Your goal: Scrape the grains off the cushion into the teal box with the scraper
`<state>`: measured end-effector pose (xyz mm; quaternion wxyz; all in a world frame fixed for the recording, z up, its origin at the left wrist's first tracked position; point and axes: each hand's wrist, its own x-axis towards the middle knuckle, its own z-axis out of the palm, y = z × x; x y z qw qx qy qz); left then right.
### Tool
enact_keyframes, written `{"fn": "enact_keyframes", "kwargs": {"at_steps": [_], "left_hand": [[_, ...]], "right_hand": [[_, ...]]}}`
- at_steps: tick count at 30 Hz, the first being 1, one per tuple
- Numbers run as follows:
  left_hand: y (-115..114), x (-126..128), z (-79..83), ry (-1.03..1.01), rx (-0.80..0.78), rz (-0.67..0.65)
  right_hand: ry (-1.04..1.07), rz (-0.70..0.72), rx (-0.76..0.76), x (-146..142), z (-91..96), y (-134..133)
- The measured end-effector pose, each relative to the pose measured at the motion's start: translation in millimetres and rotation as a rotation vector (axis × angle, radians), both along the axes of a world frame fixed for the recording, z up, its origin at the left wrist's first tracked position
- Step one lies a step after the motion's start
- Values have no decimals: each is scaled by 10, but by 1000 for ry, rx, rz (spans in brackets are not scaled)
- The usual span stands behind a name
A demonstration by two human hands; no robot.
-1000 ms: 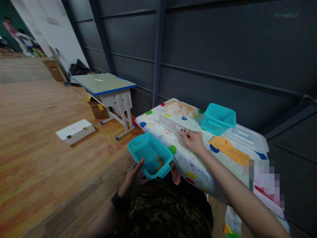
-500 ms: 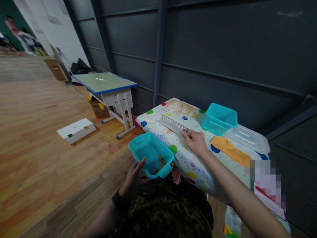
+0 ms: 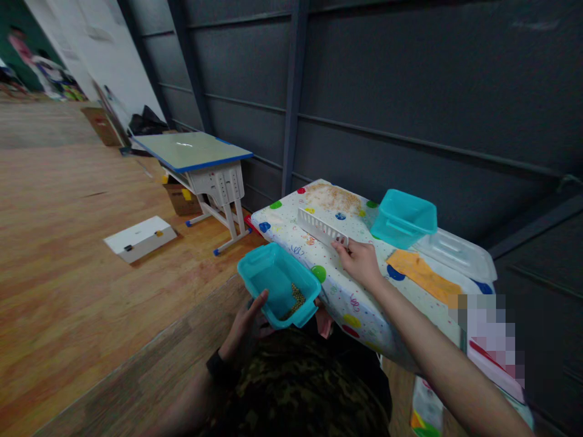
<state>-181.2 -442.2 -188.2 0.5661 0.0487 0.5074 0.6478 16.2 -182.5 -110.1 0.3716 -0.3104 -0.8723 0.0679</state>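
Observation:
My left hand (image 3: 248,321) grips the near side of a teal plastic container (image 3: 262,267), its thumb over the rim. The container is tilted beside the table's front edge, and small greenish-brown beans (image 3: 296,298) lie in its near right corner. In my right hand (image 3: 362,260) is the right end of a long white slotted plastic strip (image 3: 321,230), held on edge over the patterned tablecloth (image 3: 291,226). Beyond the strip, tan grains (image 3: 334,199) lie spread at the table's far left corner. The fingers under the teal container are hidden.
A second teal container (image 3: 405,221) stands at the table's back right, beside a clear lid (image 3: 460,255) and an orange cloth (image 3: 423,276). A school desk (image 3: 195,152) stands to the left, with a white box (image 3: 140,238) on the floor. A dark wall (image 3: 410,91) rises behind.
The white strip has shifted very slightly in my right hand's grip. The left hand and the teal container are almost still.

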Motion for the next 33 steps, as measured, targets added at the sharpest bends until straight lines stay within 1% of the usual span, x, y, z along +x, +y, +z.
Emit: {"fn": "enact_keyframes", "kwargs": {"at_steps": [3,8,13,18,21,25,30,33], "left_hand": [[-5,-5,-23,-13,6,7],[-9,-2,-6,2,-6,17],[16,-16,-7,-16,-24,47],[8,-19,-25,-23,-10,31],[4,-3,-7,-13,-15,34],[8,15,30,-17,-11,28],[4,16,25,-13,-17,39],[11,16,17,-27,-30,52]], "right_hand": [[9,38,1,-2,-6,2],[32,8,42,-10,3,1],[20,68,11,-7,20,-45],[43,26,8,-1,32,-62],[22,38,4,-8,20,-96],[5,73,28,-26,23,-153],[34,61,71,-15,62,-174],[32,107,86,-1,74,-263]]}}
